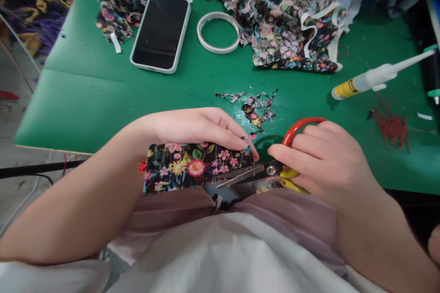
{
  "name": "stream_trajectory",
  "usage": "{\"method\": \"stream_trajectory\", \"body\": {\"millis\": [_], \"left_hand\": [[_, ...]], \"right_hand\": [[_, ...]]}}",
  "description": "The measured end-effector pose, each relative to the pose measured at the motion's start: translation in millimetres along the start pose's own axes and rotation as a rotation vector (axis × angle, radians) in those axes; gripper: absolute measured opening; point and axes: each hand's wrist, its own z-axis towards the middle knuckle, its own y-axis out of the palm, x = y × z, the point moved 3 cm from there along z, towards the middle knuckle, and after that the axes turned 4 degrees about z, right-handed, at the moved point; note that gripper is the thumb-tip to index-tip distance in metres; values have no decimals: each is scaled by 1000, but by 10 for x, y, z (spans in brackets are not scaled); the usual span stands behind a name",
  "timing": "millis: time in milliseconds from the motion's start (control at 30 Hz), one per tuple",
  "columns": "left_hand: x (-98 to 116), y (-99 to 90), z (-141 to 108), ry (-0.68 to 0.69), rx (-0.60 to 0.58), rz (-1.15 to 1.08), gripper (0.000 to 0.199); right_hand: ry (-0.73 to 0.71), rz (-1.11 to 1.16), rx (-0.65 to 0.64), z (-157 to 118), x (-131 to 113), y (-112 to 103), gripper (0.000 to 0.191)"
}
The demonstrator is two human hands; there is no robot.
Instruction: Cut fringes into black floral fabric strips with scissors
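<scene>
My left hand (209, 127) is closed over the far edge of a flat rectangular piece of black floral fabric (182, 169), with a bit of red at its left end. My right hand (326, 160) grips scissors (247, 174) with a red handle loop. The blades point left and are slightly apart, at the fabric's lower right edge; whether cloth lies between them I cannot tell. Yellow handles (292, 181) show under my right fingers; their tool is partly hidden. Small floral fabric scraps (254, 107) lie on the table just beyond my hands.
On the green table (103, 96) lie a phone (160, 32), a tape roll (202, 41), crumpled floral cloth (282, 27) and another floral heap (120, 4). A white tube with a nozzle (364, 82) and tangled red thread (388, 119) are at the right.
</scene>
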Motion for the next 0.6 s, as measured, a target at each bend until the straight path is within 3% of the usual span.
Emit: {"method": "stream_trajectory", "body": {"millis": [600], "left_hand": [[5,7,9,30,7,27,27]], "right_hand": [[-17,24,73,14,-39,-29,12]]}}
